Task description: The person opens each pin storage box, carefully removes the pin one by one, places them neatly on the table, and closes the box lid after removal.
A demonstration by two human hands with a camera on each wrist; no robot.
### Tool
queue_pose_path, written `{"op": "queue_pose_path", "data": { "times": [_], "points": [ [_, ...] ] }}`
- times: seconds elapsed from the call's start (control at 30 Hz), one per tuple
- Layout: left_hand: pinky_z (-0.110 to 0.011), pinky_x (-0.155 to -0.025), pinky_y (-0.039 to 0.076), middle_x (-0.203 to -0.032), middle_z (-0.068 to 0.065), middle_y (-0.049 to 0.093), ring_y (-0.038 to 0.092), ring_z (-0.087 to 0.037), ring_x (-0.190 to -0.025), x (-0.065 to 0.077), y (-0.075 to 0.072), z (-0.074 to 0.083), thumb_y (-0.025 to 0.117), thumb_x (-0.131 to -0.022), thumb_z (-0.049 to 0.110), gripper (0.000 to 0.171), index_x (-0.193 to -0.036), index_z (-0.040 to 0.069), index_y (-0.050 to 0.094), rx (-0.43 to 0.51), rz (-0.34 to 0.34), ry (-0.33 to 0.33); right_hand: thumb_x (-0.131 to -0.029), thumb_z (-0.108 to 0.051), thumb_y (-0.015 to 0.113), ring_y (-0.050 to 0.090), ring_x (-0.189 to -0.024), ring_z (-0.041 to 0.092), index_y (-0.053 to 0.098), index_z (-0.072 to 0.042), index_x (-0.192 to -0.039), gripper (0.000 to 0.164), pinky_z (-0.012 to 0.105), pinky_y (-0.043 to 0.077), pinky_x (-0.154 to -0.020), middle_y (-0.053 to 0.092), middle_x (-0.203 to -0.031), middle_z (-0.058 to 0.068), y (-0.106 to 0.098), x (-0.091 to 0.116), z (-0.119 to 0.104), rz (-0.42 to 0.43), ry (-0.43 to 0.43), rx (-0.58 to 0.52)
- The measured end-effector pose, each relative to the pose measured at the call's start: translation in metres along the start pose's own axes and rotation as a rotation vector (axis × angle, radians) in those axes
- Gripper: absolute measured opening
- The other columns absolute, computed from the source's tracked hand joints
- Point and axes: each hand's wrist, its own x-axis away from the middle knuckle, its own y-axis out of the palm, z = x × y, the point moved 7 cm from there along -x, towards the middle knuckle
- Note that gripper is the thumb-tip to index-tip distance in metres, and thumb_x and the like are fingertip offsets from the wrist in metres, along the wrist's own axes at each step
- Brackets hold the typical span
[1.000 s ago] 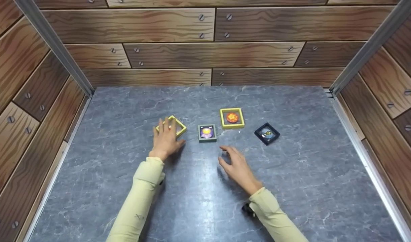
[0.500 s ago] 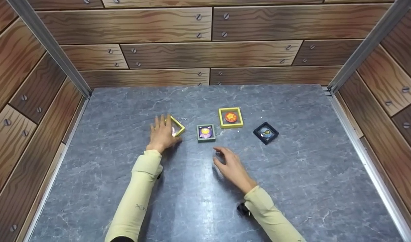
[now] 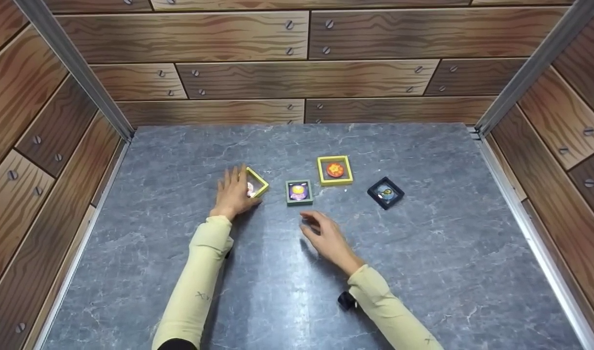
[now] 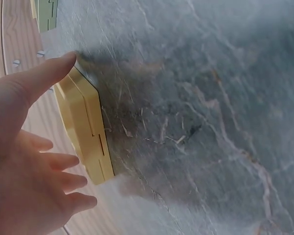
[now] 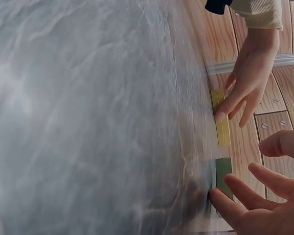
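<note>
My left hand (image 3: 231,194) lies over the left part of a small yellow square frame (image 3: 259,177), fingers straight and a little spread. In the left wrist view the thumb reaches the corner of this yellow frame (image 4: 85,122); the other fingers extend along its far side. A pale round item inside it is partly hidden. My right hand (image 3: 328,238) hovers with slightly bent fingers and holds nothing. Nearest to it is a grey-green frame (image 3: 299,192) with a purple and yellow picture. From the right wrist view, its fingers appear close to the green frame (image 5: 223,171); contact cannot be told.
A second yellow frame (image 3: 335,170) with a red-orange disc lies behind and right of the green one. Further right lies a black frame (image 3: 385,193), turned cornerwise. Wood-patterned walls (image 3: 180,36) enclose the grey marbled tabletop (image 3: 447,243) at the back and sides.
My right hand has moved left, closer below the green frame. The left hand has shifted slightly left, uncovering more of the yellow frame. The frames stay about where they were.
</note>
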Motion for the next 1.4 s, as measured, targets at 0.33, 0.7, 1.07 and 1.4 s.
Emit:
{"op": "queue_pose_path", "data": {
  "times": [0.33,0.7,1.07,1.4],
  "points": [
    [-0.066,-0.131,0.025,-0.164,-0.031,0.035,0.033,-0.051,-0.155,-0.002,0.001,0.003,0.08,-0.094,0.029,0.098,-0.168,0.003,0.02,-0.016,0.018,0.032,-0.106,-0.02,0.062,0.059,-0.138,0.034,0.055,-0.005,-0.151,0.048,0.049,0.049,-0.121,0.062,-0.146,0.017,0.008,-0.005,0.0,-0.071,0.009,0.065],
    [-0.065,-0.129,0.03,-0.155,-0.032,0.043,0.041,-0.051,-0.146,0.007,-0.002,0.012,0.083,-0.091,0.03,0.105,-0.168,0.001,0.018,-0.062,0.006,0.087,-0.104,-0.02,0.065,0.06,-0.135,0.032,0.058,-0.006,-0.149,0.047,0.048,0.051,-0.118,0.065,-0.142,0.016,0.013,-0.012,-0.003,-0.093,-0.016,0.092],
    [-0.063,-0.13,0.03,-0.153,-0.029,0.049,0.045,-0.049,-0.143,0.032,0.008,0.023,0.089,-0.081,0.024,0.11,-0.166,0.001,0.023,-0.055,-0.011,0.177,-0.104,-0.019,0.064,0.062,-0.134,0.035,0.059,-0.002,-0.147,0.046,0.05,0.051,-0.118,0.065,-0.142,0.019,0.022,-0.019,-0.008,-0.135,-0.041,0.056],
    [-0.062,-0.122,0.04,-0.145,-0.029,0.054,0.051,-0.05,-0.136,0.053,0.009,0.037,0.088,-0.081,0.023,0.103,-0.163,-0.002,0.03,-0.066,0.042,0.296,-0.104,-0.012,0.062,0.063,-0.129,0.039,0.057,0.004,-0.145,0.044,0.053,0.052,-0.115,0.065,-0.143,0.024,0.032,-0.033,-0.008,-0.169,-0.028,-0.019]
  ]
}}
